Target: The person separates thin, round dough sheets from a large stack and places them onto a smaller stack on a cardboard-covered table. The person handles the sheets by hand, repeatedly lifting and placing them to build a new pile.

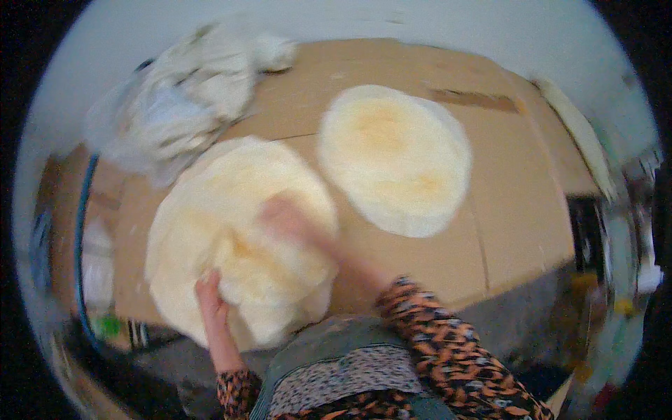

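Observation:
A large round, cream-white soft sheet [194,220] lies before me on the left, with yellowish patches and a crumpled fold in its middle. Its material is too blurred to tell. At the near side of that fold, my left hand [210,294] grips the sheet between thumb and fingers. My right hand [286,215] is over the sheet's upper right part, smeared by motion. Whether its fingers hold or only touch the sheet cannot be made out. Apart from both hands, a second round cream sheet [396,163] with tan patches lies flat at the upper right.
Brown cardboard [514,210] with creases covers the work surface. A heap of whitish cloth or plastic [199,100] sits at the back left. At the left edge runs a blue curved tube or cord [80,236], with a green object [107,325] low beside it.

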{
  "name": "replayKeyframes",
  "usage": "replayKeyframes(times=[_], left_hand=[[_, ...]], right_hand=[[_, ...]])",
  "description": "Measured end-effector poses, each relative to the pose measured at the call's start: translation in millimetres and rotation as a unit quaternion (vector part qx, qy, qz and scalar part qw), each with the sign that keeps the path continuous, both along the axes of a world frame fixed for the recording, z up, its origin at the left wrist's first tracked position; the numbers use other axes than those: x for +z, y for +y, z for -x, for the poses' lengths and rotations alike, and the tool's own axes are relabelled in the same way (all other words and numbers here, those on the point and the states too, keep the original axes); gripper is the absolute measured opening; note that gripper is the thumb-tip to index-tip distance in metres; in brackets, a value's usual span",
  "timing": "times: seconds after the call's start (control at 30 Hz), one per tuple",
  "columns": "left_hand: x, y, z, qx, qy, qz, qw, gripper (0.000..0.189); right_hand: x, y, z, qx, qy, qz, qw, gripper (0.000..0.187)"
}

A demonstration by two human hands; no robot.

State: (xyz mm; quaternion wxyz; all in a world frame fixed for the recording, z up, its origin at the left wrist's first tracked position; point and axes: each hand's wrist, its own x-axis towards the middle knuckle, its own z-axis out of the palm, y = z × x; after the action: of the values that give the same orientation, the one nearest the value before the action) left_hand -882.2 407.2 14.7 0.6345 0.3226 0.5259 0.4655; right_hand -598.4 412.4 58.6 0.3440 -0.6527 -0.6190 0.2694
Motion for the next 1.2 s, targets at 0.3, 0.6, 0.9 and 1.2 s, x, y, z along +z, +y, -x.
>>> replayKeyframes(times=[0.3,0.6,0.9,1.2], left_hand=[[5,4,-2,0.072,-0.016,0.063,0.995,0.030],[-20,12,31,0.040,-0.036,0.006,0.999,0.034],[-35,-16,64,0.042,-0.234,0.079,0.968,0.035],[21,-4,8,-0.003,-0.106,-0.015,0.994,0.018]], right_hand=[[218,23,-248,-0.120,0.129,-0.072,0.982,0.024],[228,89,-277,-0.184,0.236,-0.286,0.911,0.026],[13,-40,-332,-0.355,0.316,-0.151,0.867,0.042],[-2,-7,-164,-0.138,0.082,-0.103,0.982,0.033]])
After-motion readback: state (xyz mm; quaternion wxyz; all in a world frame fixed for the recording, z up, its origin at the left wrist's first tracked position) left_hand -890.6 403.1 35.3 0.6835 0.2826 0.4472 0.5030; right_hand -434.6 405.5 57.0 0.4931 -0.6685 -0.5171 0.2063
